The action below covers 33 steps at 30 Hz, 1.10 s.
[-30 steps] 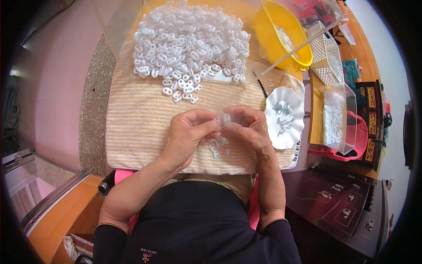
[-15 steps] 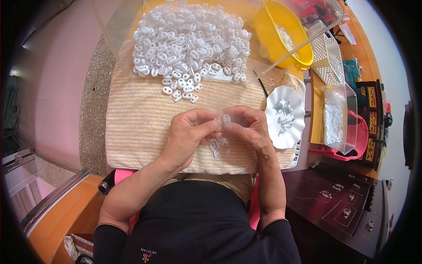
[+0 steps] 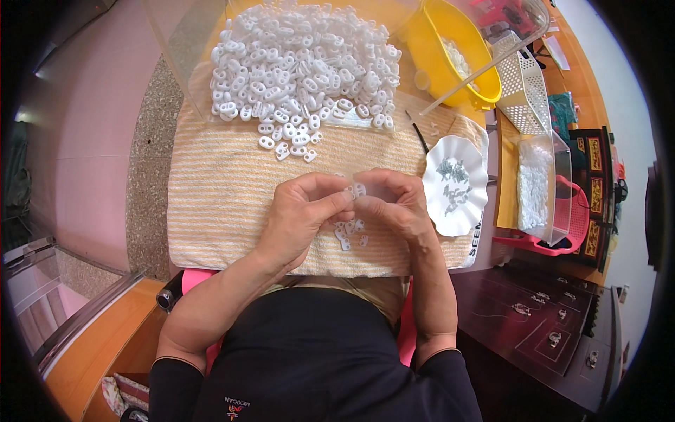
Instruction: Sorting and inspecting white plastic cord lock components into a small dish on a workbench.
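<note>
My left hand [image 3: 304, 211] is pinched closed over the striped towel, with a small white plastic piece [image 3: 349, 192] between thumb and forefinger. Close against it, my right hand [image 3: 397, 204] pinches a white two-hole plastic piece [image 3: 361, 190]. The fingertips of both hands almost meet and partly hide the two pieces. Just below the fingers, several small white two-hole pieces [image 3: 345, 244] lie loose on the towel. Beyond my hands rises a large heap of white two-hole plastic pieces [image 3: 302, 63], with a few spilled toward me.
Right of my right hand sits a white wavy-edged plate [image 3: 439, 218] with small grey bits on it. A thin black stick [image 3: 420, 136] lies beside it on the towel [image 3: 211, 190]. A yellow basin [image 3: 429, 56], a white perforated basket [image 3: 527, 98] and a pink basket [image 3: 582, 218] stand farther right.
My right hand has shifted slightly left, so its white piece is closer to the one in my left hand. The left hand is nearly still.
</note>
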Available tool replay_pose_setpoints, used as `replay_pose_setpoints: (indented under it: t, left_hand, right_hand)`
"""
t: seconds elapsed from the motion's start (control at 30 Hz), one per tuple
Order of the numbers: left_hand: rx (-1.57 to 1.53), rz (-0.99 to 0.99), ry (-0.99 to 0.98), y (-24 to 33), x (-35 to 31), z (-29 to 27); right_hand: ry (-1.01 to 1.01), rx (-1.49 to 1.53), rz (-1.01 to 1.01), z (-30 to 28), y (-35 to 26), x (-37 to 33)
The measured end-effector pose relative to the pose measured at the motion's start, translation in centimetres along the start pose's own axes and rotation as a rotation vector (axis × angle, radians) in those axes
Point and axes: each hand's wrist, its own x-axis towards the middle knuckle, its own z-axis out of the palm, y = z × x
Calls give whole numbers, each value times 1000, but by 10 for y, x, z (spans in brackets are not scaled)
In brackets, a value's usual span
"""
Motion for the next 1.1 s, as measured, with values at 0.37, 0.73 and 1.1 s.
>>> replay_pose_setpoints:
  t: [0.37, 0.73, 1.1]
  left_hand:
    - [-34, -20, 8, 1, -1, 1]
    - [-23, -30, 17, 3, -2, 3]
    - [-146, -90, -61, 2, 0, -2]
  right_hand:
    - [6, 46, 41, 7, -10, -1]
    - [2, 76, 59, 4, -5, -2]
    - [-14, 174, -9, 7, -4, -3]
